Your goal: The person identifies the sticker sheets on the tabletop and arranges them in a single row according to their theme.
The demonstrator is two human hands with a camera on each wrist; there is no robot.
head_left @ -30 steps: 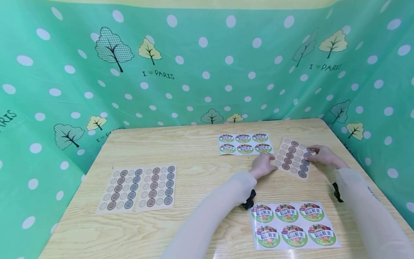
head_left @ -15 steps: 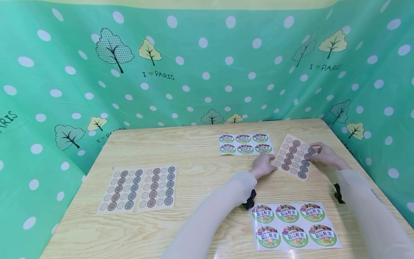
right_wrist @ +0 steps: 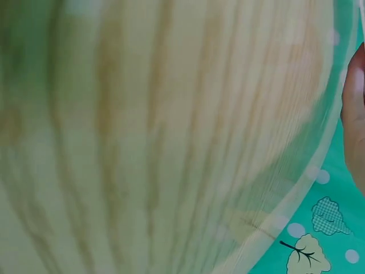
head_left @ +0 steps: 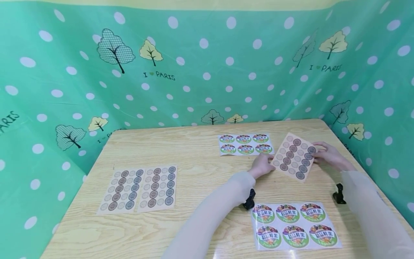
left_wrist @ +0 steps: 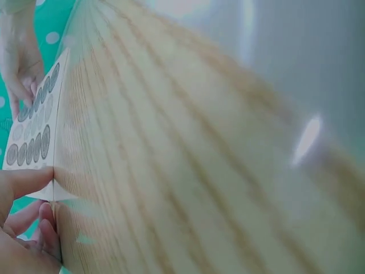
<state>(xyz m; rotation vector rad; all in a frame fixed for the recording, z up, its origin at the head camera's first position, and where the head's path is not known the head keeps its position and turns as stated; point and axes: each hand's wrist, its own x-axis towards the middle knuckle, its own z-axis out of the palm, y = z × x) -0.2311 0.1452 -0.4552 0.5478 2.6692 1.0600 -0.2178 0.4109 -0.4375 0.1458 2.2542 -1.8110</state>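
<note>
A tan sticker sheet with rows of pale, brown and grey round stickers is held slantwise between both hands at the table's right side. My left hand pinches its left corner; in the left wrist view the thumb lies on the sheet, the other fingers beneath. My right hand grips the right edge, that side appearing raised off the wood. Only part of the right hand enters the right wrist view, its fingertips out of frame.
Two similar tan sheets, one left and one beside it, lie on the wooden table. White fruit-label sheets lie behind the left hand and near the front. A green dotted curtain surrounds the table.
The tan sheet has turned slightly and its far corner has risen. My right hand has shifted a little to the right with the edge, while the left hand has barely moved.
</note>
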